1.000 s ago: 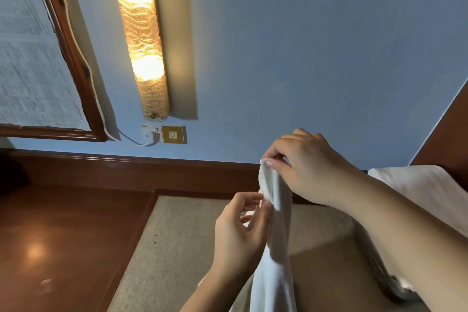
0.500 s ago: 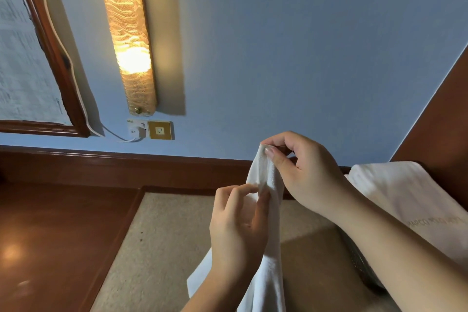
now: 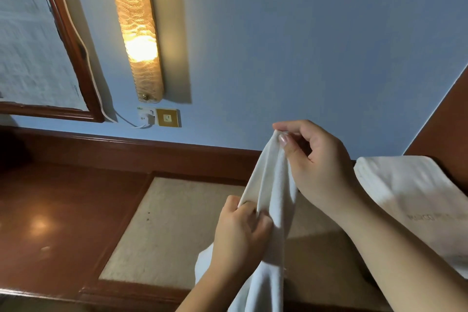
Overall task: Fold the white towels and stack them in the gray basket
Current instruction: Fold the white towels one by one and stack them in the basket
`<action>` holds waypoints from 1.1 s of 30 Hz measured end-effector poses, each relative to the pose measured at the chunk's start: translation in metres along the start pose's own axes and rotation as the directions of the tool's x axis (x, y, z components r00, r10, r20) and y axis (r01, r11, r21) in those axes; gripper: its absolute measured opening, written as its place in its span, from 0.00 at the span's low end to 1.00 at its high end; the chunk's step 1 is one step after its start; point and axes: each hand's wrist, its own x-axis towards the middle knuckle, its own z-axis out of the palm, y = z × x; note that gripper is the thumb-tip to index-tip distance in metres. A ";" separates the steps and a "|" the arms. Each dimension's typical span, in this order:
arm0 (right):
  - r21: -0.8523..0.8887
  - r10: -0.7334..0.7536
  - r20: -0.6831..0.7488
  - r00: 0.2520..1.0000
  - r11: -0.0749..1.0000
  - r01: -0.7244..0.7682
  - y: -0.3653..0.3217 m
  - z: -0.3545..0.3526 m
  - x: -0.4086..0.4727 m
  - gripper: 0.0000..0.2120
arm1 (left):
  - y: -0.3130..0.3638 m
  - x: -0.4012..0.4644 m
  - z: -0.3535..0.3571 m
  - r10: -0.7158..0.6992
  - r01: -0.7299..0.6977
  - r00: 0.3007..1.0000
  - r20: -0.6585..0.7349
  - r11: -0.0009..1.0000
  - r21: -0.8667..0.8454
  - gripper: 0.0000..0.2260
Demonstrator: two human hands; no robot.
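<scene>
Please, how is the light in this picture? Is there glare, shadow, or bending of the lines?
Head view: the wall lamp is overexposed in two bright spots; its glare reflects on the wooden desk; the right hand and forearm cast a shadow on the beige inlay; wide-angle distortion tilts the lamp and mirror frame; the towel and left hand look fairly sharp.

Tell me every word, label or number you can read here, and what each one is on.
Faint grey lettering on the folded white towel at the right: too blurred to read.
Grey rows like print on the wood-framed panel at the upper left: too small to read.
Nothing else shows text.
</scene>
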 end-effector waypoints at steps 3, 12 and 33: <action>0.008 -0.015 -0.017 1.000 1.000 0.015 0.002 -0.016 -0.001 0.12 | -0.008 -0.008 0.002 -0.055 0.054 0.998 0.023 0.996 0.069 0.14; 0.018 -0.059 -0.136 0.989 0.998 0.062 -0.014 -0.072 0.017 0.12 | -0.050 -0.016 -0.009 -0.089 0.078 0.995 0.046 0.976 0.201 0.11; -0.223 0.222 0.194 0.956 0.959 -0.178 0.015 -0.124 0.002 0.09 | -0.089 0.019 -0.191 0.230 -0.303 0.950 0.209 0.838 0.453 0.19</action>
